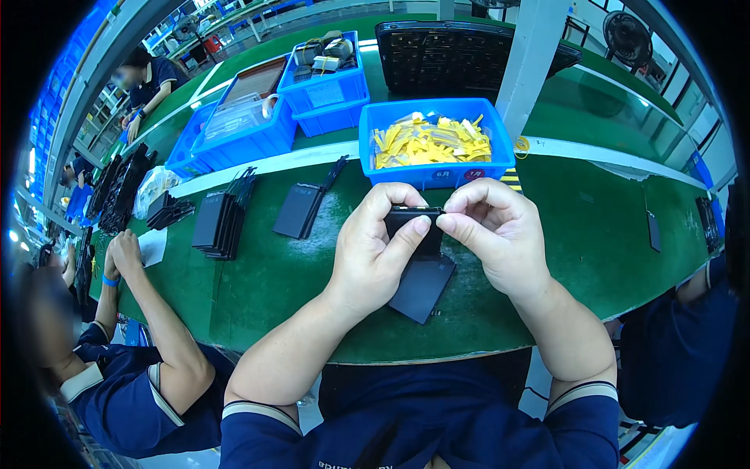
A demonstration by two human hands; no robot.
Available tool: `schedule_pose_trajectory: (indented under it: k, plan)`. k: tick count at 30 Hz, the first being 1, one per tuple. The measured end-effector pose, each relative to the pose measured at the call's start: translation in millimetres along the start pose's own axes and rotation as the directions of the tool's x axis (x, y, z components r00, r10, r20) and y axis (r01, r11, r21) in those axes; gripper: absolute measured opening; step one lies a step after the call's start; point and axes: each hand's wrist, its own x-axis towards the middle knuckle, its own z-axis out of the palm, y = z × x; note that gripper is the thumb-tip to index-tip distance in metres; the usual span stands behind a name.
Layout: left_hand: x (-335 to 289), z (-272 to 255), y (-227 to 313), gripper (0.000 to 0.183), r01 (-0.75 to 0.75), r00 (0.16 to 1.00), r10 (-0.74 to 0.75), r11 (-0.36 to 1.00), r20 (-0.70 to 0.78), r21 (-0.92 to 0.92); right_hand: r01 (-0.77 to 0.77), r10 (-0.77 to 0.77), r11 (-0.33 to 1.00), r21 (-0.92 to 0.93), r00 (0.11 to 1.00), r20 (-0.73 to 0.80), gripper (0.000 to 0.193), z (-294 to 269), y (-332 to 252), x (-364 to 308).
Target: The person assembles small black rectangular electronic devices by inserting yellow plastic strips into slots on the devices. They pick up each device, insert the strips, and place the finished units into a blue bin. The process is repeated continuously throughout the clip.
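Between my hands, above the green table, is a flat black battery pack (427,245) with a thin strip along its upper edge. My left hand (370,244) grips it, thumb on the face and fingers behind. At the other end of that edge, the thumb and index finger of my right hand (504,237) are pinched together; any small part between them is hidden. Just below lies another flat black pack (423,291) on the table, tilted. Left of my hands rest a black pack with leads (300,211) and a stack of similar packs (217,223).
Ahead stands a blue bin (426,178) of yellow strips, with more blue bins (246,141) to its left. A grey post (527,66) rises behind. A co-worker's hands (123,254) are at the left; a single black pack (653,231) lies at the right.
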Motion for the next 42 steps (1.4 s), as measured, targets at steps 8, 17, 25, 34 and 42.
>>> schedule_pose_trajectory:
  k: [8, 17, 25, 34, 42]
  plan:
    - [2, 0, -2, 0.014, -0.093, 0.996, 0.093, 0.99, 0.003, 0.104, -0.095, 0.091, 0.994, 0.046, 0.992, 0.086, 0.01, -5, -4, 1]
    - [1, -4, 4, 0.013, -0.036, 0.992, 0.03, 0.998, 0.12, 0.049, -0.072, 0.086, 0.994, -0.084, 0.981, 0.176, 0.01, -12, -11, 4]
    - [0, -6, 8, 0.011, -0.012, 0.961, 0.029, 0.998, 0.276, -0.062, -0.167, 0.118, 0.978, 0.126, 0.938, 0.325, 0.013, -17, -6, 8]
    - [1, -3, 7, 0.026, 0.173, 0.967, -0.087, 0.914, 0.239, -0.368, -0.212, 0.115, 0.91, 0.355, 0.955, 0.275, 0.015, -13, 6, 9]
    - [9, -13, 7, 0.03, 0.066, 0.998, -0.047, 0.875, 0.052, -0.48, -0.311, 0.26, 0.928, 0.208, 0.936, 0.239, 0.02, -4, 8, 6]
